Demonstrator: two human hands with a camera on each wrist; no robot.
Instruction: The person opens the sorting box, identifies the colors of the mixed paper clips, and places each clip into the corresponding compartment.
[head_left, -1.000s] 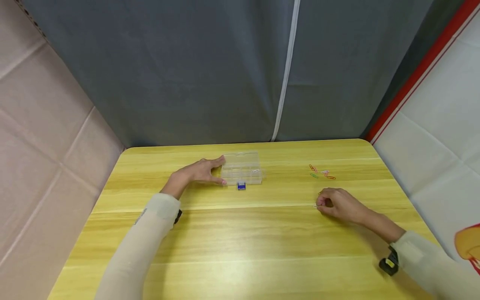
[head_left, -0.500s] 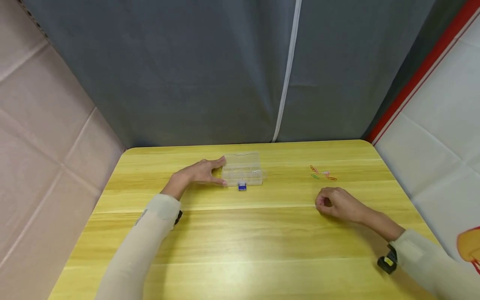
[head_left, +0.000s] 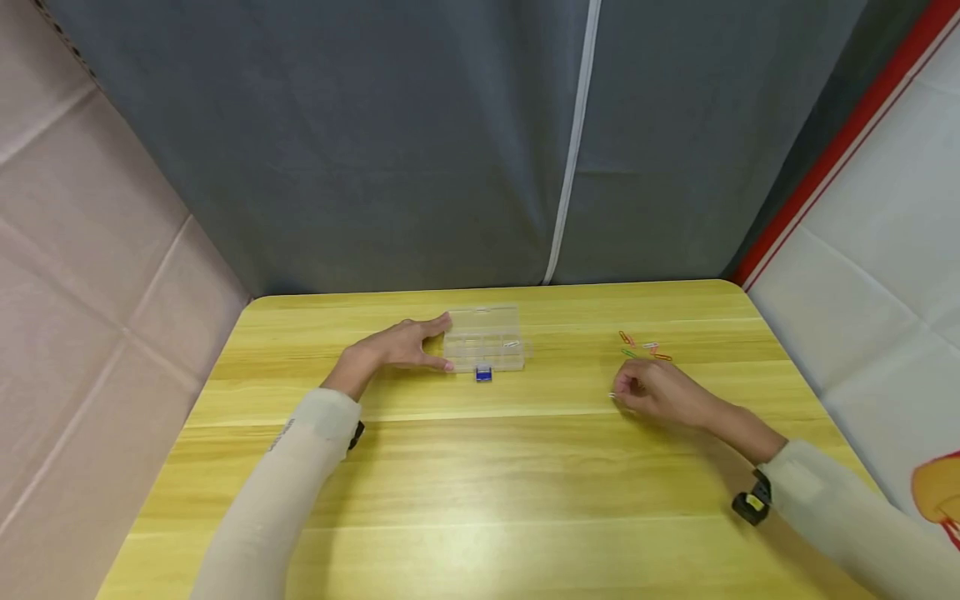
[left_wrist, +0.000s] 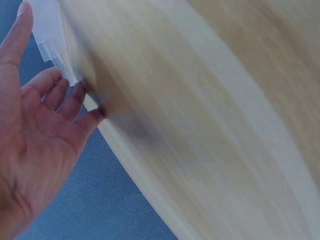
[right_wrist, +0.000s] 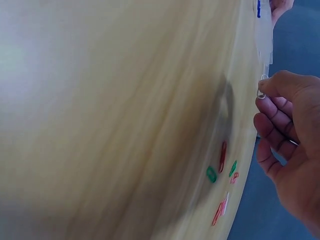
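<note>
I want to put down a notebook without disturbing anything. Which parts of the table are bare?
The wide near half of the table, between the two sleeves, is bare. So is the strip between the clear box and the paper clips. It is crowded around the left hand at the box, and where the right hand pinches a clip.

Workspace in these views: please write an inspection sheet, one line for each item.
Surface: yellow wooden table.
Job's things: clear compartment box, closed, blue latch at its front; loose coloured paper clips; one white paper clip.
Clutter: nothing seen.
Grippers: left hand rests against the box's left end, fingers straight; right hand pinches the white paper clip.
Cables: nothing seen.
Surroundings: grey curtain behind; beige panel at the left.
</note>
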